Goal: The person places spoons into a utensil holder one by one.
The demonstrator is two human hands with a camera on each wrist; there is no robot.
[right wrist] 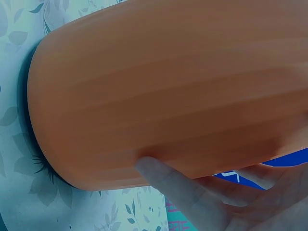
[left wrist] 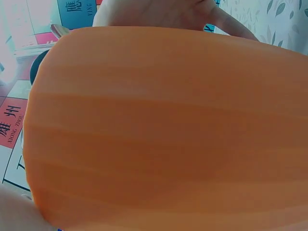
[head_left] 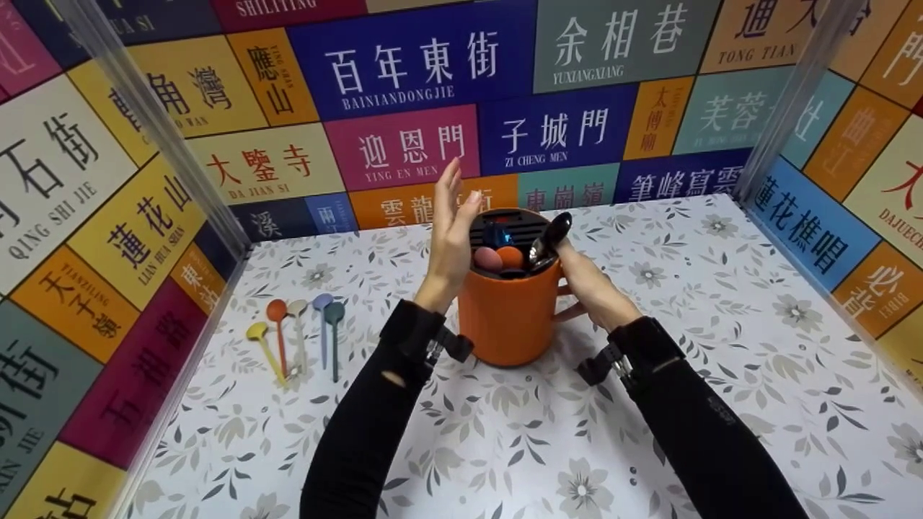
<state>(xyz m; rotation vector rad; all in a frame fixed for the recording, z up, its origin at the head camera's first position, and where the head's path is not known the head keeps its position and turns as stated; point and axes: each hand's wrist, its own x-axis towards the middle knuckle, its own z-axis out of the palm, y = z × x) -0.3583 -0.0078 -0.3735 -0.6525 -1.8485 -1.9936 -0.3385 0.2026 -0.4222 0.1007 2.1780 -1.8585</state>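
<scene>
A large orange mug-shaped holder (head_left: pixel 507 317) with a slotted black top stands upright on the patterned table. From its top poke a shiny spoon (head_left: pixel 551 238), a pink rounded end (head_left: pixel 488 258) and an orange rounded end (head_left: pixel 510 256). My left hand (head_left: pixel 453 241) lies along the holder's left side with fingers straight and pointing up. On the other side, beside the handle (head_left: pixel 571 311), is my right hand (head_left: pixel 595 285). The right wrist view shows one extended finger (right wrist: pixel 166 178) touching the orange wall; the other fingers are partly hidden behind it.
Several small coloured spoons lie side by side at the left, among them a yellow one (head_left: pixel 265 353), a red one (head_left: pixel 280 339) and a dark green one (head_left: pixel 334 339). Walls (head_left: pixel 411 61) with coloured lettered panels enclose the table at the back and both sides.
</scene>
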